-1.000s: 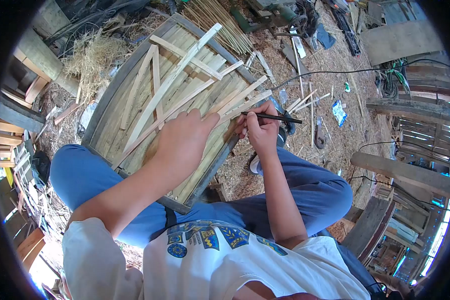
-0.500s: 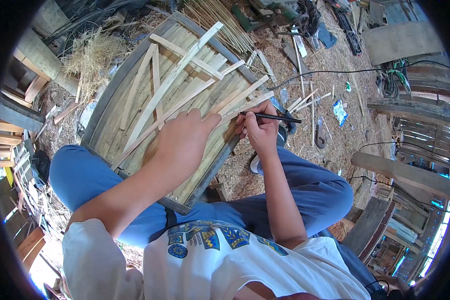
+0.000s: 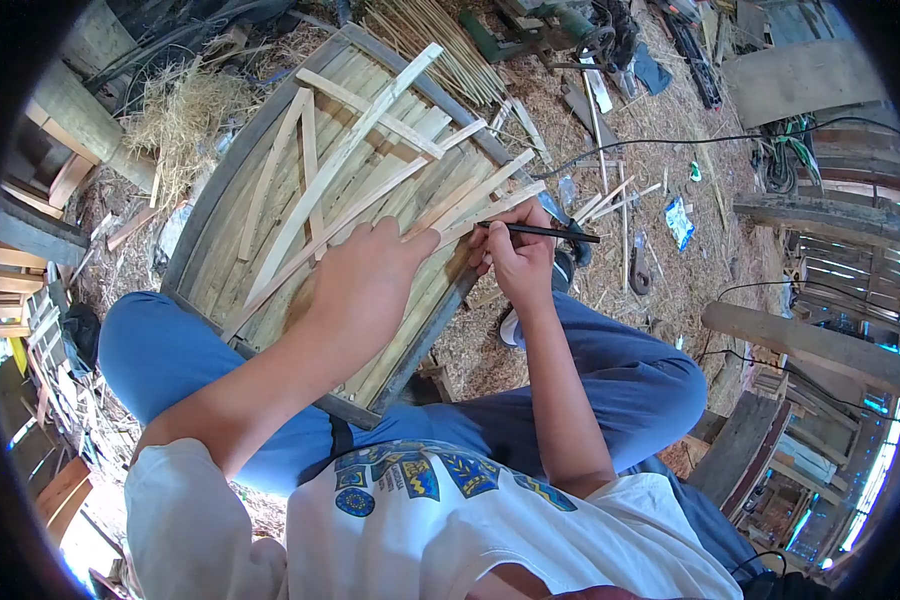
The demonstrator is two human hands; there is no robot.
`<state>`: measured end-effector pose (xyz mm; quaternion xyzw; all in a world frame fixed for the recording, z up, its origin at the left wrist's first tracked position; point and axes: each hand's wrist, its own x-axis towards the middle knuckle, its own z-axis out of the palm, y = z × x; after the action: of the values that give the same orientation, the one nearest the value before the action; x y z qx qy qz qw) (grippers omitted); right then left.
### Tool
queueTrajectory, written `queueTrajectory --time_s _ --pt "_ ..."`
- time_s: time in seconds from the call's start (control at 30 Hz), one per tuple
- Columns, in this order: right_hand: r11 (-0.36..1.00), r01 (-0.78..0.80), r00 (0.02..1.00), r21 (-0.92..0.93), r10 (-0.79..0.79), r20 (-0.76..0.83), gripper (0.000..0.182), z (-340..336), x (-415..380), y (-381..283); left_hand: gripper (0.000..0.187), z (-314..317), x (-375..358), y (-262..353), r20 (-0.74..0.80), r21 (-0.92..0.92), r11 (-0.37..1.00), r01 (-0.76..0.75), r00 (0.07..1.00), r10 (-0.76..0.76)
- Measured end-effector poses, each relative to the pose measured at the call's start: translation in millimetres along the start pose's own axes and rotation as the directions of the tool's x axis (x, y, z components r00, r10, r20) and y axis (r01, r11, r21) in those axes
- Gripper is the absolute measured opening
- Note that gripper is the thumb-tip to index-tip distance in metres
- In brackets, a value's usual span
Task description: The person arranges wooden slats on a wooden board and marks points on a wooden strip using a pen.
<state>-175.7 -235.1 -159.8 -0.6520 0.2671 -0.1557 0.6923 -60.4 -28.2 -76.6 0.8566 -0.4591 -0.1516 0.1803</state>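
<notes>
My right hand (image 3: 515,250) is closed round a black pencil (image 3: 560,235), its tip close to the edge of a thin wooden strip (image 3: 497,206). Fingertips of that hand also lie by the strip's far end. My left hand (image 3: 375,265) grips the near end of this strip, thumb toward the pencil; its fingertips are partly hidden. Two other strips (image 3: 488,190) run alongside and fan out from the same hand. Beneath everything is a slatted wooden panel (image 3: 390,375) with a dark frame, resting across my lap.
More loose strips (image 3: 345,165) lie crossed on the panel's far part. Thin sticks (image 3: 435,50) are bundled beyond it. Shavings cover the ground, with a black cable (image 3: 670,142), a blue packet (image 3: 679,224) and a dark metal hook (image 3: 639,270). Straw (image 3: 190,110) is heaped at the left.
Hands, pencil and strips have shifted only very slightly toward the left. Both hands keep the same grip.
</notes>
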Motion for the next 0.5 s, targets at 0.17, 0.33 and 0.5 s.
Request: queueTrajectory --time_s 0.17,0.33,0.5 --pt "1.0 0.001 1.0 -0.002 -0.001 0.009 0.015 -1.7 -0.6 0.5 0.036 1.9 0.2 0.4 -0.005 0.003 1.0 0.002 1.0 -0.002" --pt "1.0 0.025 1.0 -0.008 -0.024 0.008 0.013 -1.0 0.1 2.1 0.038 2.4 -0.6 -0.8 -0.011 -0.024 1.0 -0.001 1.0 0.001" --pt "0.999 0.032 0.999 -0.036 -0.032 -0.003 0.011 0.2 1.0 5.1 0.037 3.7 -0.2 -1.0 -0.015 0.01 1.0 0.001 1.0 -0.001"
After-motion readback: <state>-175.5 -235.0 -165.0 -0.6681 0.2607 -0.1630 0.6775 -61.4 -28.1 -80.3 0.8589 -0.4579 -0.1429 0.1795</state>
